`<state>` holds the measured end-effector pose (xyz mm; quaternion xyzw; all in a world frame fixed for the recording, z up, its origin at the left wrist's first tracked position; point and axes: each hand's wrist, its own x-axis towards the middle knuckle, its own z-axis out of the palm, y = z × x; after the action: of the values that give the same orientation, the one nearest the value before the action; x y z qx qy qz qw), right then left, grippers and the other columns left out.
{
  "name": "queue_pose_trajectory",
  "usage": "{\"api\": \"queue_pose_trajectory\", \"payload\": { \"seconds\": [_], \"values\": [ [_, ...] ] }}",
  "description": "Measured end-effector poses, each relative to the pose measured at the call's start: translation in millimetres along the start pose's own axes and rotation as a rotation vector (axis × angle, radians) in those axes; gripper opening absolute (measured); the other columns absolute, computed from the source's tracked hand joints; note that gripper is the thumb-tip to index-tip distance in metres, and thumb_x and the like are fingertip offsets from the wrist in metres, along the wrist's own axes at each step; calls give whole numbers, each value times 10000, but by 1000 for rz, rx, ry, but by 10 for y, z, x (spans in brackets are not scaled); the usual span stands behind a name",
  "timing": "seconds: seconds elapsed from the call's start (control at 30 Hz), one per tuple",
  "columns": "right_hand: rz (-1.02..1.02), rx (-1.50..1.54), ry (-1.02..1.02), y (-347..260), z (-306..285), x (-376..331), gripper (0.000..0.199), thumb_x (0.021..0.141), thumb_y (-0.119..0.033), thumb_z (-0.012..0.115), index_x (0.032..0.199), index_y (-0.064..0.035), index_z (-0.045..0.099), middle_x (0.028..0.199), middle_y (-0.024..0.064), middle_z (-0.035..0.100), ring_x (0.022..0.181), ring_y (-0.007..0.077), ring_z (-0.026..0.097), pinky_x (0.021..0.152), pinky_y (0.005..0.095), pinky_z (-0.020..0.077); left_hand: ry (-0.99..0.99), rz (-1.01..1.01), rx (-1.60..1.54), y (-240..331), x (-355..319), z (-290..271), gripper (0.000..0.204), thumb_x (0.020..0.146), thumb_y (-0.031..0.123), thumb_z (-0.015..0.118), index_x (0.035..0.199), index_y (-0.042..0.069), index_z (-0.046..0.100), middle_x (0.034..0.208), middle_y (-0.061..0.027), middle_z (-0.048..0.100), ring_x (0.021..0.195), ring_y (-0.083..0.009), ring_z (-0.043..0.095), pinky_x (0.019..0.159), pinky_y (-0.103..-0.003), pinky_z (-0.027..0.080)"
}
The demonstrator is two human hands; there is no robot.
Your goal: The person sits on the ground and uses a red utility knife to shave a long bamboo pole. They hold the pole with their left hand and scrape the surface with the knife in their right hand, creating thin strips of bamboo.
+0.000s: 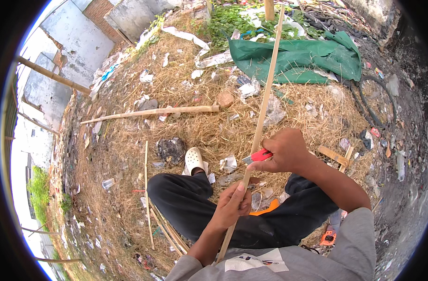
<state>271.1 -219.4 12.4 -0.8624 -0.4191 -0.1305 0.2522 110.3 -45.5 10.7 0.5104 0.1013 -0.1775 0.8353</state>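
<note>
A long, pale bamboo strip (pixel 266 96) runs slantwise from my lap up and away past the green sheet. My left hand (pixel 231 203) is closed round its lower part, just above my thighs. Higher up, my right hand (pixel 289 150) grips a red-handled utility knife (pixel 260 156). The knife's short blade lies against the strip, and the right thumb presses close to the strip below the blade. An orange curved object (pixel 267 209) shows partly between my legs, its kind hidden by the left hand and trousers.
Dry straw and litter cover the ground. A split bamboo piece (pixel 167 111) lies ahead, near a dark rock (pixel 171 150). Several thin strips (pixel 166 229) lie beside my left leg. A green sheet (pixel 293 61) and a black hose (pixel 377 105) lie farther off. Wood pieces (pixel 334 154) sit right.
</note>
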Motion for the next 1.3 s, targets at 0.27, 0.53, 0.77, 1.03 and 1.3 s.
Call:
{"api": "queue_pose_trajectory", "payload": {
  "seconds": [0.27, 0.53, 0.77, 1.03, 1.3],
  "values": [
    [-102, -110, 88, 103, 69, 16, 691, 659, -754, 682, 488, -110, 497, 437, 46, 435, 396, 255, 491, 427, 368, 389, 119, 69, 263, -22, -111, 90, 453, 1071, 332, 353, 1315, -30, 475, 645, 57, 341, 509, -32, 314, 471, -206, 291],
    [185, -251, 108, 484, 0, 151, 691, 729, -765, 614, 532, -102, 608, 423, 79, 477, 395, 272, 527, 402, 374, 409, 115, 52, 398, -107, -360, 65, 438, 1074, 304, 345, 1324, -26, 487, 651, 60, 363, 546, -25, 329, 482, -197, 286],
    [456, -333, 214, 940, -120, 181, 721, 788, -774, 538, 585, -89, 637, 473, 99, 526, 459, 287, 567, 450, 394, 438, 29, 31, 486, -140, -685, -59, 437, 1071, 293, 359, 1336, -33, 482, 668, 59, 369, 579, -30, 341, 510, -200, 312],
    [643, -398, 143, 1453, -314, -152, 724, 822, -762, 486, 646, -86, 673, 571, 122, 593, 553, 315, 605, 515, 422, 446, -30, -122, 588, -268, -1206, -203, 435, 1066, 295, 378, 1338, -32, 472, 676, 65, 347, 594, -32, 320, 535, -211, 287],
    [1241, -435, 192, 2207, -430, -649, 902, 842, -821, 341, 831, 10, 695, 813, 235, 679, 786, 377, 684, 712, 460, 523, -39, -158, 501, -365, -1737, -438, 414, 1068, 278, 373, 1330, -24, 484, 658, 59, 357, 580, -33, 319, 531, -214, 293]
  ]
}}
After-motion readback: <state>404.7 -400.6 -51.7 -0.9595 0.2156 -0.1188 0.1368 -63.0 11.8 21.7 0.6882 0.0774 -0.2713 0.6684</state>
